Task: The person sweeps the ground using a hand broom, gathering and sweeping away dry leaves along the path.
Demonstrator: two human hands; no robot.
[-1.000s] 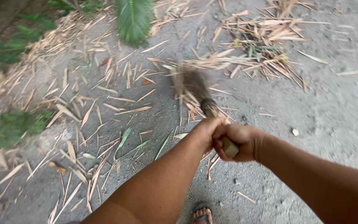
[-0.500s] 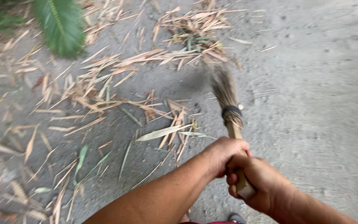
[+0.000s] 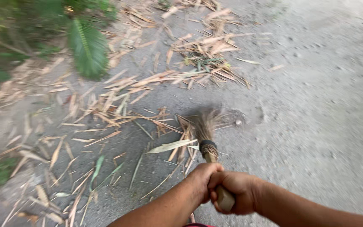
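A short hand broom [image 3: 206, 138] is gripped by both the left hand [image 3: 202, 178] and right hand [image 3: 234, 191], bristles extending ahead onto dry leaves [image 3: 169, 126].

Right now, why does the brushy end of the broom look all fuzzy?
In the head view, the straw bristles of the wooden-handled hand broom are smeared by motion blur; the big green leaf and far ground look soft too. The left hand and right hand show sharper, under even, soft daylight without hard shadows.

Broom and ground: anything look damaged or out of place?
Nothing damaged. Both hands, left hand and right hand, grip the broom; dry leaves lie scattered over the ground, thickest left.
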